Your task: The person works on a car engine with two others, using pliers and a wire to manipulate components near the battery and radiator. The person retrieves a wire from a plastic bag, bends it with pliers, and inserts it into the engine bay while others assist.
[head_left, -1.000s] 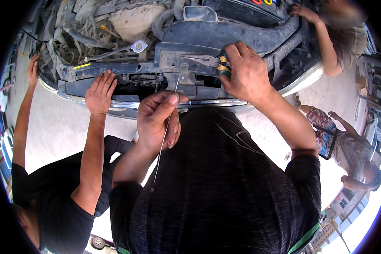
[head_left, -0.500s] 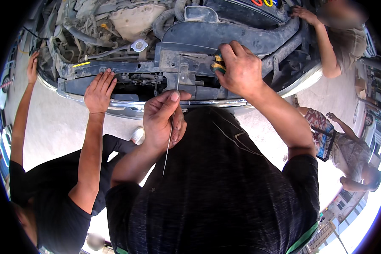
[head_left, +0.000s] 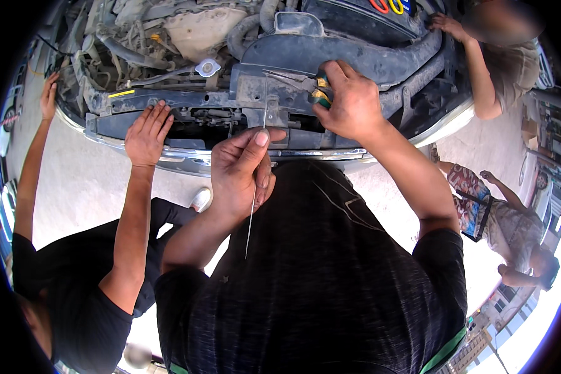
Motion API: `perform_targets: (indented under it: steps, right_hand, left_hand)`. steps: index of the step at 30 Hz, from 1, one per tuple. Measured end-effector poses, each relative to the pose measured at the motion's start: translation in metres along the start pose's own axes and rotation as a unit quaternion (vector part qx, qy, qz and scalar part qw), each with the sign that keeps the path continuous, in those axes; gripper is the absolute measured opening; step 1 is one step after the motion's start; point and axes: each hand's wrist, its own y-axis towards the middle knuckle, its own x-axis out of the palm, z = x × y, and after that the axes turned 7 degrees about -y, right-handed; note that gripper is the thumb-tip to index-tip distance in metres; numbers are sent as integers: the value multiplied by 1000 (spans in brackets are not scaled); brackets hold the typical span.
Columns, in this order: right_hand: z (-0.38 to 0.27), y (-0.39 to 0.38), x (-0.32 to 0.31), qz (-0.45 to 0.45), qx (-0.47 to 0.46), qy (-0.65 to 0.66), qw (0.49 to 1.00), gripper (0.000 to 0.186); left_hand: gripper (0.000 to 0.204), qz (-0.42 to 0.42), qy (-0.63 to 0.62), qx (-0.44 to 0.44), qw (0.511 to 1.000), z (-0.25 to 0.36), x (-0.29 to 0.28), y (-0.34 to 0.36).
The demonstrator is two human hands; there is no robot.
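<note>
My left hand (head_left: 240, 171) pinches a thin, straight metal wire (head_left: 250, 230) between thumb and fingers, in front of the car's front panel. The wire's lower end hangs below the hand, and its upper part rises in front of the panel. In my right hand (head_left: 355, 106) are long-nose pliers (head_left: 287, 78) with yellow and green handles. Their slim jaws point left, slightly apart, with the tips close to the wire's upper end. Whether they touch it I cannot tell. Below both hands runs the chrome-edged front (head_left: 305, 153) of the car.
A co-worker's hand (head_left: 147, 134) rests on the front panel at left, and the other hand (head_left: 48, 96) on the car's side. Another person's hand (head_left: 449, 26) lies at the right of the engine bay. A radiator cap (head_left: 207, 67) stands behind the panel. Farther right is a person (head_left: 511, 224).
My right hand has turned the pliers, and their jaws now show, pointing left near the wire's top. The wire and my left hand have shifted slightly right.
</note>
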Motion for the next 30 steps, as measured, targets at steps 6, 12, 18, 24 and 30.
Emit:
perform_targets:
  steps: [6,12,18,24,30]
  right_hand:
    - [0,2,-17,-7,2,4,1000,47]
    - [4,3,-16,47,-27,-73,996,48]
    - [15,9,-1,112,-76,-132,982,40]
    - [35,28,12,186,-167,-210,945,23]
    - [45,41,11,182,-242,-277,912,23]
  left_hand:
    - [31,-35,21,-5,999,8,3,-3]
    - [31,-30,-10,-22,999,5,3,1]
    - [31,-3,-33,-23,999,-2,5,7]
    - [28,12,-132,-29,991,-12,10,16]
    - [26,30,-237,-68,969,-12,10,24]
